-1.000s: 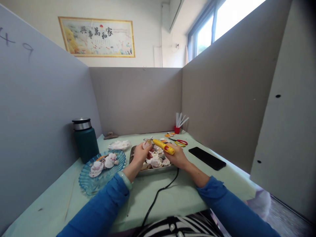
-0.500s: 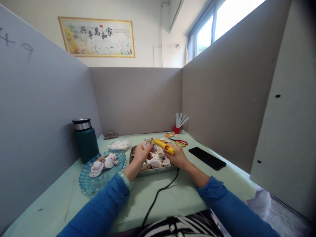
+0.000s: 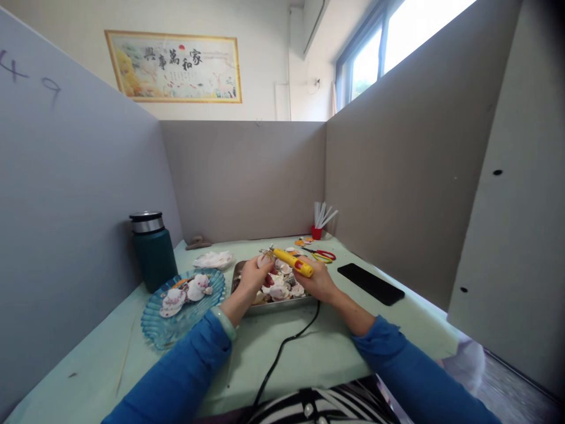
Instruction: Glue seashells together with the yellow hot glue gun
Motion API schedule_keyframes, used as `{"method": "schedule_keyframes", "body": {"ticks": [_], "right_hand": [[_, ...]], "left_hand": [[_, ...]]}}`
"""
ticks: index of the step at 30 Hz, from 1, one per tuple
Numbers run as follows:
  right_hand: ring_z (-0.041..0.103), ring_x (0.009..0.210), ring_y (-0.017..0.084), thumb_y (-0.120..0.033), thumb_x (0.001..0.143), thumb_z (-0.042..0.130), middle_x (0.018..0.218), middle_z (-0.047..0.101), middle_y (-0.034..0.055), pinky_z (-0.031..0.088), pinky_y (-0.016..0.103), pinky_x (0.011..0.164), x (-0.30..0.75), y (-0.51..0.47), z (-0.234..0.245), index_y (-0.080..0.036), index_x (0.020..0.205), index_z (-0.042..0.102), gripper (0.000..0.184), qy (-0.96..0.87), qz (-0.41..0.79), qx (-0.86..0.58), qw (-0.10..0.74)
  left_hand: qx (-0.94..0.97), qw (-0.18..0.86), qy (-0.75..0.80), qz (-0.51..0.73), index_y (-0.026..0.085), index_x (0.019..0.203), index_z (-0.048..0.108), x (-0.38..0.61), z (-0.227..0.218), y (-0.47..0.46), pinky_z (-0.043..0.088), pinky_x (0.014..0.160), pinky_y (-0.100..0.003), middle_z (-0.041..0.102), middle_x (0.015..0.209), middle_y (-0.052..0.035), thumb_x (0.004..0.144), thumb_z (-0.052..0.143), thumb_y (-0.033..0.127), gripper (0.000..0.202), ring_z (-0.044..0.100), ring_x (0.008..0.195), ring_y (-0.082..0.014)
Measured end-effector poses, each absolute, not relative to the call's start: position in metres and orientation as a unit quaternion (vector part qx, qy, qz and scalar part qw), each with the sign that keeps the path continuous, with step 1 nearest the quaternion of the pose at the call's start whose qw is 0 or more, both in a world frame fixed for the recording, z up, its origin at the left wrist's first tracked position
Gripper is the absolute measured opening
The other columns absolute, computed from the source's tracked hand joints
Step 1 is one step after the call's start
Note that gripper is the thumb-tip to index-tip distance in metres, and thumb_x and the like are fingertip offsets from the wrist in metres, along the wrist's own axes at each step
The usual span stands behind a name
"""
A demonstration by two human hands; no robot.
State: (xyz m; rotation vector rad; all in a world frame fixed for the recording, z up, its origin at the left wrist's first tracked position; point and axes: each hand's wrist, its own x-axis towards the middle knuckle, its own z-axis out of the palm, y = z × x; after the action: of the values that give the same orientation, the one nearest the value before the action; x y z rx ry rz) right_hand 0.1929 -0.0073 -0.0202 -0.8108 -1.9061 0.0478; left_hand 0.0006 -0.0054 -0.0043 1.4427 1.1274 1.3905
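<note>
And there's the slim yellow plastic tool (image 3: 291, 262), clasped in the right hand (image 3: 318, 281) above a rectangular metal tray (image 3: 278, 306) of whitish shells (image 3: 278, 290)! Beside its tip, the left hand (image 3: 251, 278) pinches a small pale piece (image 3: 263, 260); farther left, a translucent blue fluted plate (image 3: 150, 327).

Room lay between the sleeves (image 3: 397, 359) and beside the phone (image 3: 371, 284).
At lower centre a hand could pass over the table (image 3: 326, 347), though the cord (image 3: 281, 351) crossed there. The bottle (image 3: 155, 256) and plate (image 3: 152, 325) blocked the left; left hand (image 3: 252, 278), right hand (image 3: 316, 281) and tool (image 3: 292, 262) obstructed the tray (image 3: 282, 305) at centre. Panels (image 3: 242, 176) walled the back and sides.
</note>
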Motion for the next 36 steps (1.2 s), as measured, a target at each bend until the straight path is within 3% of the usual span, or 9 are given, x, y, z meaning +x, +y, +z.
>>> {"method": "schedule_keyframes", "body": {"ticks": [36], "right_hand": [[0.049, 0.052, 0.012, -0.017, 0.076, 0.054, 0.064, 0.057, -0.0028, 0.036, 0.024, 0.053, 0.1923, -0.0066, -0.0217, -0.021, 0.079, 0.058, 0.007, -0.805, 0.023, -0.329, 0.492]], "left_hand": [[0.580, 0.417, 0.449, 0.536, 0.014, 0.074, 0.058, 0.0002, -0.0061, -0.0042, 0.038, 0.036, -0.019, 0.065, 0.060, -0.0024, 0.068, 0.075, 0.042, 0.033, 0.051, 0.036, -0.0084]]}}
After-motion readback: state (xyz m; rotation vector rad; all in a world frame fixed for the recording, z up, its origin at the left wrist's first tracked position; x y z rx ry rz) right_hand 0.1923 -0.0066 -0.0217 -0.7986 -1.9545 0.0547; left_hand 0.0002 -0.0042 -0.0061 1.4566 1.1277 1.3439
